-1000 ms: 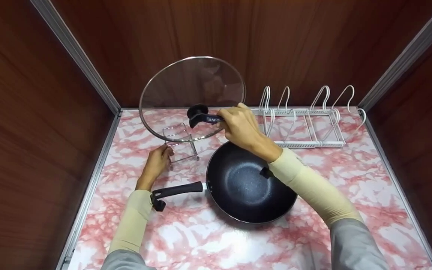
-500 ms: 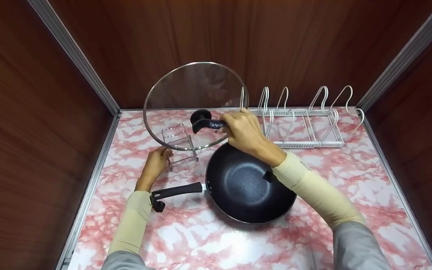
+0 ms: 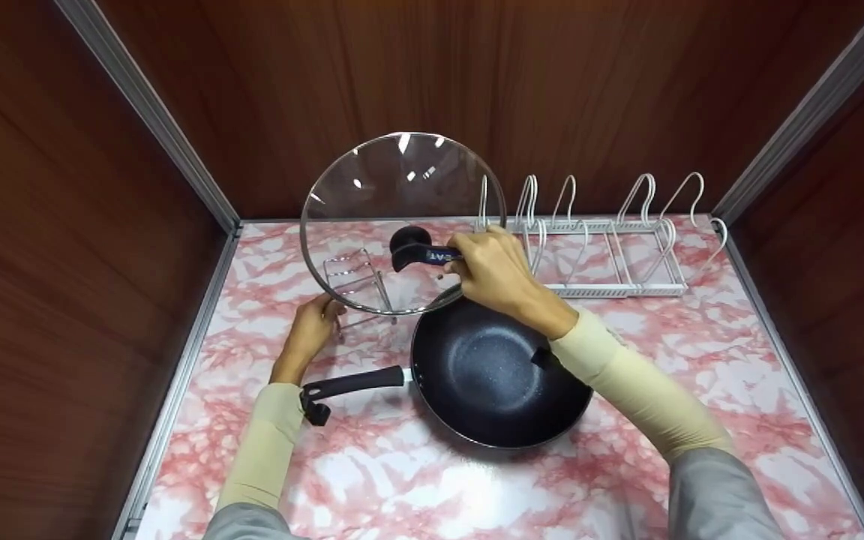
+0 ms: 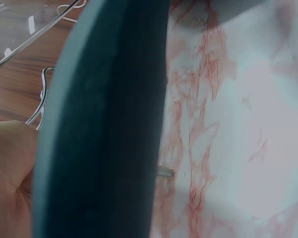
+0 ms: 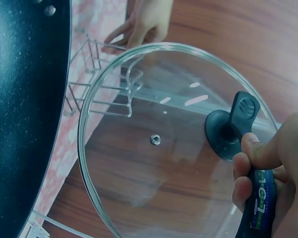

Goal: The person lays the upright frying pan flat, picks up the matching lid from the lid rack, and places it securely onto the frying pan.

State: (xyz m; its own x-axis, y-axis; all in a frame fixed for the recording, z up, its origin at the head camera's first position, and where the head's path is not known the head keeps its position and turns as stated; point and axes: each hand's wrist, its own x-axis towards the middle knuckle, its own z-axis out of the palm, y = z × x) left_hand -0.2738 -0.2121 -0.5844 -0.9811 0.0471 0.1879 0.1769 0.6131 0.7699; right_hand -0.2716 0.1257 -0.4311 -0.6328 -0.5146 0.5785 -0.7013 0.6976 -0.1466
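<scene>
My right hand [image 3: 496, 270] grips the black handle [image 3: 424, 255] of a large round glass lid [image 3: 394, 180], held tilted above the table. In the right wrist view, fingers and thumb [image 5: 258, 148] wrap the handle, which bears a printed label. Behind the lid's lower edge stands a small metal wire rack [image 3: 367, 322]. My left hand [image 3: 314, 326] holds this rack by its left end; part of the rack shows through the glass. The lid's rim is close above the rack; whether they touch I cannot tell.
A black wok [image 3: 496, 367] sits mid-table, its handle [image 3: 357, 381] pointing left beside my left wrist. This handle looms large in the left wrist view. A white rack [image 3: 589, 291] with several looped dividers stands back right. Dark wood-grain panels [image 3: 312, 90] enclose the table.
The lid and my right hand have come down and slightly right, and bright reflections now show on the glass. My left hand and the wire rack have stayed in place.
</scene>
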